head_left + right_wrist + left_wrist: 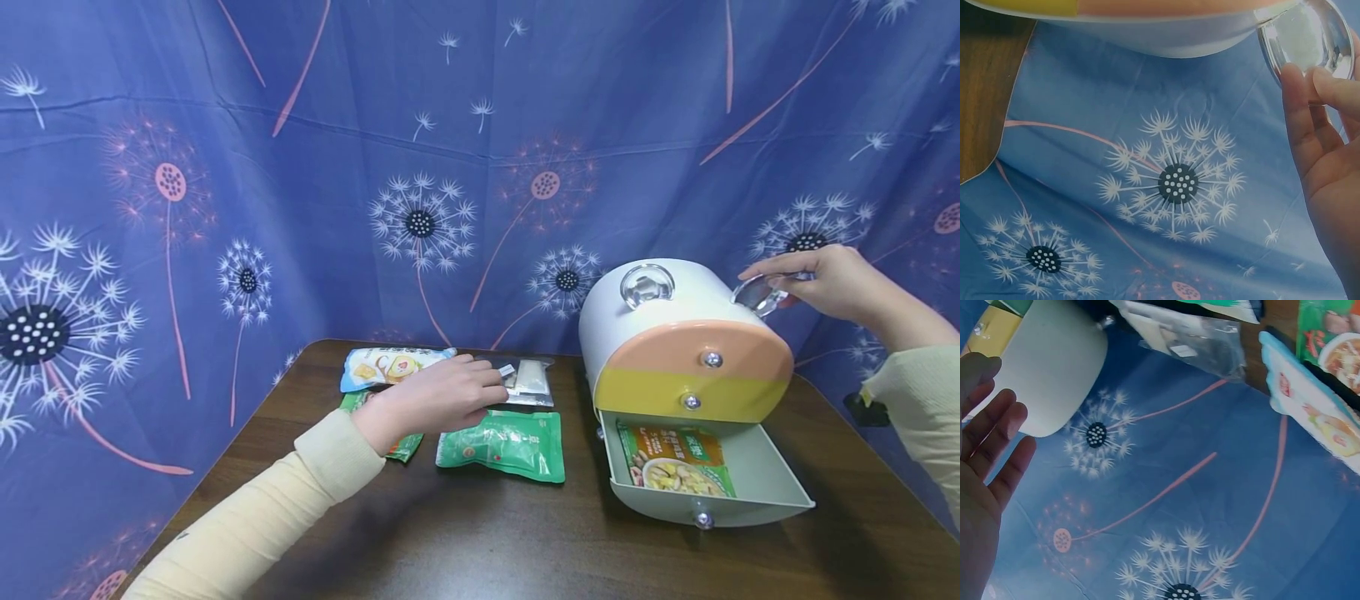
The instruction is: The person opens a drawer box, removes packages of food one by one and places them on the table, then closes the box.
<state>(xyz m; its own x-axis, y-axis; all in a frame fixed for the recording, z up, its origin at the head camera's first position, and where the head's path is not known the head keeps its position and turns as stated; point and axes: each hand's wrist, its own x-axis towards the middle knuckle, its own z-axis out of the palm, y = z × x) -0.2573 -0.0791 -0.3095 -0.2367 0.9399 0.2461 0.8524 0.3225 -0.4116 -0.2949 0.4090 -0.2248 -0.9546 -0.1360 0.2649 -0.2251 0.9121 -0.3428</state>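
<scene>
My right hand [840,283] pinches the clear round ear [1307,37] on the right top of a small white drawer box [645,292]. My left hand [457,390] hovers over several food packets, its fingers [1010,425] loosely bent with nothing between them. Just below it lies a green packet [517,446]. A clear bag with pale contents [532,379] is behind that hand, and a white-and-blue packet [390,367] to its left. Another green packet [405,447] is partly hidden under the left wrist. In the box's pulled-out bottom drawer [780,475] lies an orange-and-green food packet [678,458].
The box's orange drawer [645,342] and yellow drawer [645,387] are closed, each with a round knob. A second clear ear [647,285] stands on its left top. Blue dandelion-print cloth [337,167] hangs behind the brown wooden table [480,542].
</scene>
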